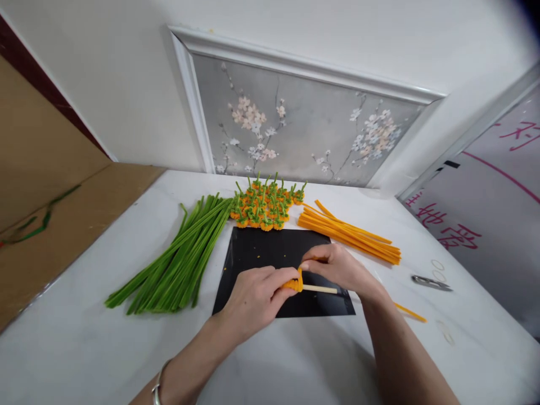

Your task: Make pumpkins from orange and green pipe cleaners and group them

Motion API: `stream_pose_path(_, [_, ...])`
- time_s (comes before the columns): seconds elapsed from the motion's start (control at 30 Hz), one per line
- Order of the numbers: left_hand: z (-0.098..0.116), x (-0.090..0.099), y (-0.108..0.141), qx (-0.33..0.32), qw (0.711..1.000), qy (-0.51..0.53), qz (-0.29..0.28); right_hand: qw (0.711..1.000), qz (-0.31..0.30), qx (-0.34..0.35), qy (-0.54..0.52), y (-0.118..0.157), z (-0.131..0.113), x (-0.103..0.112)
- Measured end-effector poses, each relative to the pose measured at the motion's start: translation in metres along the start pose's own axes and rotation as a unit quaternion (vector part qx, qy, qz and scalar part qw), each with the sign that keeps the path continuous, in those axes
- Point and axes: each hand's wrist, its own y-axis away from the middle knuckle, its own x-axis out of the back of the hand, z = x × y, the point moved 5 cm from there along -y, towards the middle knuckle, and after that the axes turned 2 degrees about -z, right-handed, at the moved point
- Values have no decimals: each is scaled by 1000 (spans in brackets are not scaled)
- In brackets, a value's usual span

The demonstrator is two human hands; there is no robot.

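Observation:
My left hand [257, 295] is closed around a pale wooden stick [320, 289] and the orange pipe cleaner [300, 279] coiled on it. Thumb and fingers of my right hand [333, 264] pinch the orange strand just above the coil. The stick's bare end points right, under my right hand. Both hands are over a black mat [270, 247] dotted with small orange bits. Beyond my right forearm an orange length [411, 312] shows; whether it belongs to the held strand is hidden.
Green pipe cleaners [177, 259] lie in a bundle at left. Small orange pieces with green stems [265, 205] cluster behind the mat. An orange bundle [350, 233] lies back right, near metal thread snips [431, 282] and pale rings [437, 270]. Cardboard [63, 219] borders the left.

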Motion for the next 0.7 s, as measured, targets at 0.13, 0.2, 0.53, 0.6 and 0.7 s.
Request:
stream_pose_path(0.13, [1,0,2,-33,999,22,12,998,-62,-9,-19,2,3,-10])
stream_pose_path(0.2, [-2,-1,2,-30,999,36,16,997,-82,-2,-9,5,0,-15])
stream_pose_path(0.53, [-24,-1,4,100,994,15,36,986,-144,28,78,27,-23,-29])
stream_pose_path(0.6, [-25,-3,4,103,994,3,22,983,-137,50,112,30,-31,-28])
stream_pose_path(0.7, [-24,-5,4,101,995,-16,4,979,-102,67,165,32,-39,-24])
